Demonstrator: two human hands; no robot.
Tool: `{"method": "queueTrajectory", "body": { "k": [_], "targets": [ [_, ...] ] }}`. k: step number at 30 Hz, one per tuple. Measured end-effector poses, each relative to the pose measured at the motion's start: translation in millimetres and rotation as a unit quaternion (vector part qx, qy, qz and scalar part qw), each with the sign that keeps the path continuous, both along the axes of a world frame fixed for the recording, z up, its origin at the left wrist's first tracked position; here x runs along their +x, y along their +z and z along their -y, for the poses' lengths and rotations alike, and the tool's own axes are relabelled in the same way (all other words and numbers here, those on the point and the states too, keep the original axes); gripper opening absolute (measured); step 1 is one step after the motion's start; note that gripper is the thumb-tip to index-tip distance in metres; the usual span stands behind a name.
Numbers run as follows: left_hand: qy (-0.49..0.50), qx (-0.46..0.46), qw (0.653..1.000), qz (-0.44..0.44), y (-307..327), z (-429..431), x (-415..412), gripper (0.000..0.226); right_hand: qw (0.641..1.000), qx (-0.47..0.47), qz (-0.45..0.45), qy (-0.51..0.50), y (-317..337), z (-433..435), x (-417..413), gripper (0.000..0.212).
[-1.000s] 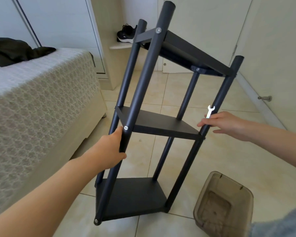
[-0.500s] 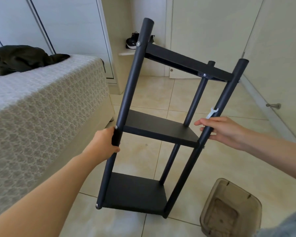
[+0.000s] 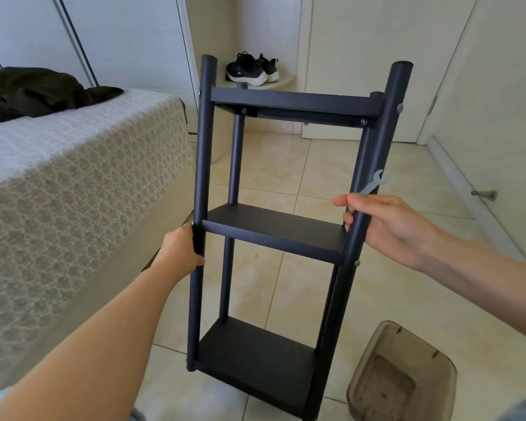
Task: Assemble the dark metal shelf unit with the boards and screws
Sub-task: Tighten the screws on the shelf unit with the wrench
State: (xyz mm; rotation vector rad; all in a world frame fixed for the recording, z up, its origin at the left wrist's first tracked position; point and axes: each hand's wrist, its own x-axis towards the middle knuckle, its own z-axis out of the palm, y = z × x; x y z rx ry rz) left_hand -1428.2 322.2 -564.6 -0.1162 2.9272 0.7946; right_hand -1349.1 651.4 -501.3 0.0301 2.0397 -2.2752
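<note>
Shelving of dark matte metal, three flat boards between four round posts, stands ahead of you, long axis upright, its foot by the pale tiled floor between the quilted bed and the translucent plastic tub. Your left hand is curled round the near left post at the middle board; your right hand clasps the near right post across from it, pinning a small flat silver spanner, so neither hand is nearer.
</note>
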Motion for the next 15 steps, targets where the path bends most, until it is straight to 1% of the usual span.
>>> {"method": "queueTrajectory", "body": {
  "k": [4,8,9,12,13,15],
  "targets": [
    [-0.006,-0.016,1.0,0.017,-6,-7,-7,0.06,1.0,0.016,-0.021,0.011,9,4,-4,0.028],
    [-0.013,-0.027,0.999,0.04,-12,-19,-14,0.061,0.998,0.05,-0.02,0.016,19,5,-3,0.029],
    [-0.015,-0.022,0.999,0.044,-15,-21,-15,0.06,0.998,0.057,-0.022,0.017,20,3,-2,0.034],
    [-0.026,-0.026,0.998,0.045,-20,-25,-18,0.056,0.998,0.057,-0.027,0.01,21,2,4,0.066],
    [-0.029,-0.028,0.998,0.044,-21,-25,-19,0.052,0.998,0.06,-0.031,0.009,21,3,7,0.072],
    [-0.033,-0.028,0.998,0.047,-22,-24,-21,0.043,0.997,0.072,-0.036,0.013,22,7,13,0.075]
  ]
}}
